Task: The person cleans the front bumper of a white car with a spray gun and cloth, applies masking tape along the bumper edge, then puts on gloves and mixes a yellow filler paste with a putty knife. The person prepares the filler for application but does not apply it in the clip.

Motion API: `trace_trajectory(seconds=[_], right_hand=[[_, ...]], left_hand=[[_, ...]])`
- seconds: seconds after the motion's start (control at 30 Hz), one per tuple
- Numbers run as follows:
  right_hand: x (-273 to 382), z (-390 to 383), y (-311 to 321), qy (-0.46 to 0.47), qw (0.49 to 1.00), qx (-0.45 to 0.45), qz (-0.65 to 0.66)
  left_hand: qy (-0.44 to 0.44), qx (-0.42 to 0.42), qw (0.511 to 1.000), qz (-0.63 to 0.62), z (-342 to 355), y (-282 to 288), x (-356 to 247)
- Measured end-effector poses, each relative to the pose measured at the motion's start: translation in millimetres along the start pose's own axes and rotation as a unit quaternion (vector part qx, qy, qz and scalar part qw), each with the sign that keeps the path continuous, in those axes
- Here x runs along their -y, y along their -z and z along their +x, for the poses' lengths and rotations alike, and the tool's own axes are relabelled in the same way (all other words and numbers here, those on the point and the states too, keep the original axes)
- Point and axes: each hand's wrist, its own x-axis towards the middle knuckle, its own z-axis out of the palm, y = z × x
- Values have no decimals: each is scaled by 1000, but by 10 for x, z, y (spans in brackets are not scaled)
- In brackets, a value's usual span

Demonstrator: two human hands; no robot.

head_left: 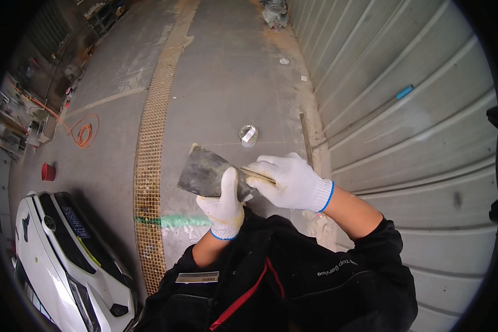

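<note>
A dark grey, smeared flat plate [200, 170] lies tilted in front of my chest. My left hand [222, 207], in a white knit glove with a blue cuff, grips its near edge, thumb on top. At the plate's right end my right hand [293, 181], gloved the same way, is closed around a thin, flat scraper [262, 176] with a yellowish edge. The scraper's far end meets the plate. Most of the scraper is hidden by my fingers. A round tin [249, 135] with a pale label or lid stands on the floor beyond my hands.
A strip of yellowish floor grating [151, 144] runs along my left. Farther left are a white car [74, 260], a red bucket [48, 172] and a coiled orange hose [84, 135]. A corrugated metal wall [409, 133] rises at the right, with a blue-ended pole [371, 115] against it.
</note>
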Motion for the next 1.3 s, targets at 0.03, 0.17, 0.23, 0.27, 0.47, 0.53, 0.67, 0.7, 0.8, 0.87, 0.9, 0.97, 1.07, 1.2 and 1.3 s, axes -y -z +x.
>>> trace_trajectory(seconds=[0.03, 0.17, 0.23, 0.27, 0.47, 0.53, 0.67, 0.7, 0.8, 0.87, 0.9, 0.97, 1.07, 1.2, 1.3], right_hand=[[-106, 131, 54, 0, 1000, 13, 5], [-493, 482, 209, 34, 994, 100, -19], [-690, 646, 236, 15, 990, 143, 6], [-799, 742, 248, -19, 986, 161, 46], [-1469, 1133, 277, -177, 804, 125, 553], [-1583, 1285, 181, -268, 696, 132, 653], [-1675, 1451, -9, -323, 626, 167, 690], [-1677, 1455, -41, -328, 606, 158, 707], [-1707, 1492, -71, -301, 583, 123, 745], [-1740, 1573, -60, -297, 597, 120, 736], [-1763, 1637, -55, -317, 610, 145, 711], [-1797, 1758, -65, -309, 630, 183, 689], [-1804, 1884, -186, -330, 648, 165, 667], [-1887, 2013, -442, -346, 672, 142, 639], [-1920, 2165, -628, -353, 692, 98, 622]], left_hand=[[-14, 11, 1000, -9, 125, -72, 23], [-65, 59, 993, 73, 518, -316, 60], [-81, 119, 965, 220, 774, -411, -12], [-115, 122, 954, 249, 893, -488, -46], [-91, -67, 990, 88, 1348, -829, -99], [-186, -99, 961, 182, 1342, -945, 57], [-215, -184, 948, 145, 1369, -1104, 378], [-210, -211, 941, 158, 1383, -1116, 418], [-199, -280, 914, 216, 1411, -1111, 465], [-223, -279, 912, 203, 1424, -1088, 480], [-248, -254, 915, 191, 1416, -1079, 504], [-256, -256, 909, 207, 1395, -1044, 561], [-309, -258, 898, 181, 1377, -1005, 682], [-297, -224, 917, 148, 1301, -1026, 719], [-323, -166, 921, 140, 1233, -1120, 616]])
